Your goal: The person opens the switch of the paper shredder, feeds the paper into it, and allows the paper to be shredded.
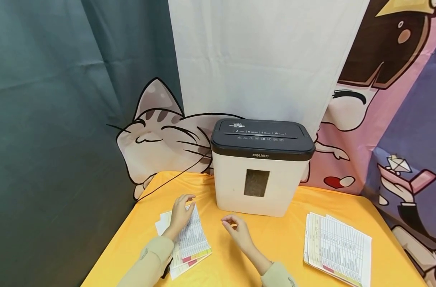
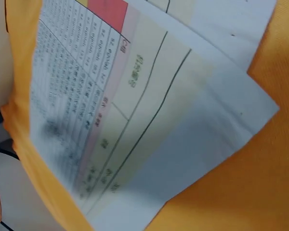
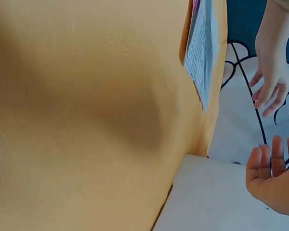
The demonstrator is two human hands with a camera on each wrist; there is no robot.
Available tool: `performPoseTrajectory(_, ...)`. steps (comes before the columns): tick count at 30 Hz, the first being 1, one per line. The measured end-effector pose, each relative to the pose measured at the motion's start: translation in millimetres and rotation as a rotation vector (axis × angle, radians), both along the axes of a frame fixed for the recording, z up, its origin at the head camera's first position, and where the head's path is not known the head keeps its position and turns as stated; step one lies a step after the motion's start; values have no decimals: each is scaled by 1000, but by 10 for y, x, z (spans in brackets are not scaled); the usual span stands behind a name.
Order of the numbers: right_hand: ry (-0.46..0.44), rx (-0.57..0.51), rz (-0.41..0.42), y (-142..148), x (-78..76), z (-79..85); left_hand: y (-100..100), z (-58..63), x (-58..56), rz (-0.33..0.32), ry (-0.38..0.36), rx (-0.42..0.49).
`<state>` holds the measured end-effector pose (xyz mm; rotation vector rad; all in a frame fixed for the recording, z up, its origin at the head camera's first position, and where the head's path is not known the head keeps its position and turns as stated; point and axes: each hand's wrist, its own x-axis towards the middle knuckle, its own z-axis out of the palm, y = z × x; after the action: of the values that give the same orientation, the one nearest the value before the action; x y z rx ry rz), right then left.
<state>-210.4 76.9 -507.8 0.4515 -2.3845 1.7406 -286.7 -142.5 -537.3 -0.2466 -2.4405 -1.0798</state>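
My left hand [image 1: 181,214] hovers above a small fanned pile of printed sheets [image 1: 193,238], its fingers loosely bent around nothing. In the left wrist view the sheets [image 2: 149,110] show table lines with red and yellow blocks. To the right of that pile, my right hand [image 1: 238,233] hangs over the orange cloth with relaxed, bent fingers and nothing in them. Both the right hand [image 3: 277,180] and the left hand [image 3: 272,72] appear in the right wrist view, apart from each other. Beyond the hands stands a white paper shredder [image 1: 232,183] with a black slotted top [image 1: 262,137].
A thicker stack of printed sheets [image 1: 341,247] lies at the right on the orange tablecloth [image 1: 207,195]. A thin dark cord [image 1: 175,177] runs left from the shredder. Behind hang curtains [image 1: 264,59] with cartoon pictures. A small dark object [image 1: 166,270] lies beside the left sleeve, mostly hidden.
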Motion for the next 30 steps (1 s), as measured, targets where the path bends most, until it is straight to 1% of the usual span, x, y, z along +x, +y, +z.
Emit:
performPoseTrajectory(2,-29,-2,5,-2,4,-92,-6,-48,-2,24,-15,-11)
performPoseTrajectory(5,-59,8,15,-1,36,-149,-13,-112,6,53,-51,-44)
performPoseTrajectory(9,-86,26,24,-21,64,-156,-42,-156,-11,89,-118,-107)
performPoseTrajectory(12,-104,25,43,-57,106,-103,-92,-176,-36,98,-168,-150)
performPoseTrajectory(14,-111,18,58,-83,152,-40,-134,-193,-36,82,-216,-176)
performPoseTrajectory(16,-114,11,69,-101,199,11,-183,-223,-27,62,-292,-220)
performPoseTrajectory(18,-122,6,76,-113,225,29,-233,-241,-6,48,-376,-263)
performPoseTrajectory(21,-131,18,87,-111,197,-81,-307,-247,17,61,-495,-334)
performPoseTrajectory(23,-129,21,96,-105,157,-172,-345,-239,22,80,-545,-366)
performPoseTrajectory(25,-118,28,100,-98,117,-249,-374,-235,23,93,-570,-394)
performPoseTrajectory(27,-120,27,98,-97,92,-282,-390,-237,26,99,-583,-403)
performPoseTrajectory(30,-131,31,97,-105,75,-296,-403,-244,29,112,-567,-430)
